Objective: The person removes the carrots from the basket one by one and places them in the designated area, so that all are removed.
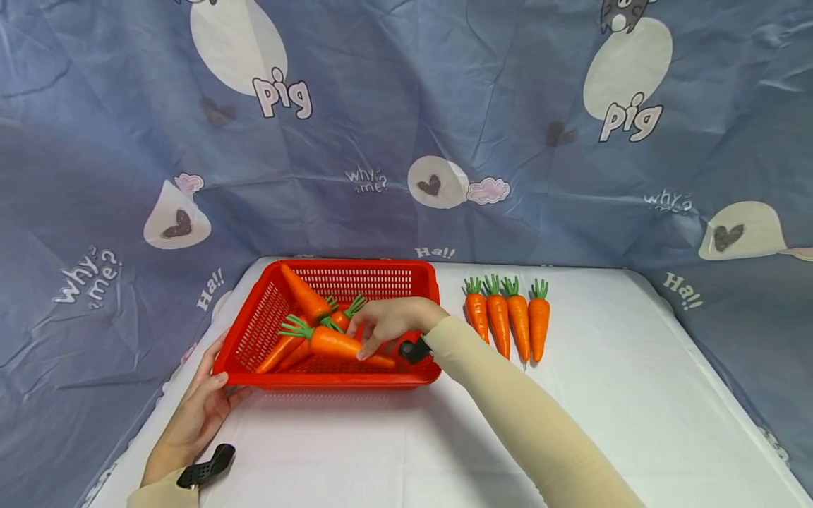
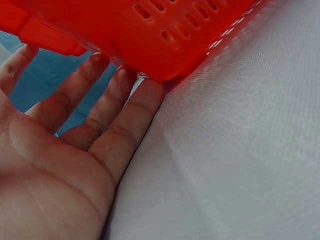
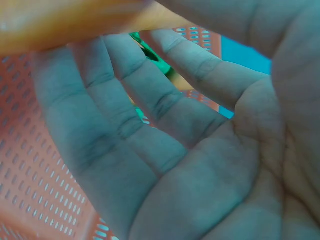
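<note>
My right hand reaches into a red plastic basket and pinches an orange carrot around its middle, thumb in front and fingers behind. Green leaves point left on this carrot, and its thin end points right. In the right wrist view, the carrot lies blurred across the fingertips. More carrots lie under and behind it, one of them leaning on the back left wall. My left hand holds the basket's front left corner, thumb at the rim. In the left wrist view its fingers meet the basket's lower wall.
To the right of the basket, several carrots lie side by side on the white tablecloth, leaves toward the back. A blue printed cloth hangs behind the table and around its sides. Black wrist cameras sit on both wrists.
</note>
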`<state>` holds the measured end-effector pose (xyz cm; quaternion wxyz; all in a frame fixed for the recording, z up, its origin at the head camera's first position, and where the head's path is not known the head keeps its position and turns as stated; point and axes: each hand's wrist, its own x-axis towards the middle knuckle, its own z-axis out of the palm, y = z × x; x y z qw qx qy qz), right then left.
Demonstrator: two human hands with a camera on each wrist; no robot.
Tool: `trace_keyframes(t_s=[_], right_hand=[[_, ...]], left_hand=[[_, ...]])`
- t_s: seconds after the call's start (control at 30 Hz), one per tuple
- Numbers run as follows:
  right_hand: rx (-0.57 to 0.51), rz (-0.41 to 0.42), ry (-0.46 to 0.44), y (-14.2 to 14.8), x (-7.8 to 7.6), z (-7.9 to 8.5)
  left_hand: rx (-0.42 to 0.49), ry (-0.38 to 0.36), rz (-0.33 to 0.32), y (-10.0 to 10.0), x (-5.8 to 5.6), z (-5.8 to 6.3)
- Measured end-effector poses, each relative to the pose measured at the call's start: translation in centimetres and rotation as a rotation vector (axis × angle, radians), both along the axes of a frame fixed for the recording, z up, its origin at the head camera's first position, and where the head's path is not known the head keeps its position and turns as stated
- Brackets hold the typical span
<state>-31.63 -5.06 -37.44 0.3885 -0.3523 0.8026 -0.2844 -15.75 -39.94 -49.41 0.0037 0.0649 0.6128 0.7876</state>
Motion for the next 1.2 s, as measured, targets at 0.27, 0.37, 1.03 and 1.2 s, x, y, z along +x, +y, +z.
trace_keyframes(t_s=[0.27,0.37,1.03,1.2], right_hand=[[-0.067,-0.058,-0.027,1.5,0.1,0.3],[-0.093,-0.078,-0.036,2.1,0.0,0.3],[-0.294,-0.233,-0.035,6.2,0.5,0.0],[-0.32,-0.286,-0.005,7.6,0.8,-0.4]], left_hand=[[-0.008,-0.035,0.018,-0.1,0.0,-0.1],[-0.016,-0.042,0.022,0.0,0.0,-0.1],[-0.011,-0.024,0.012,-0.1,0.0,-0.1],[-0.01,-0.018,0.007,-0.1,0.0,-0.1]])
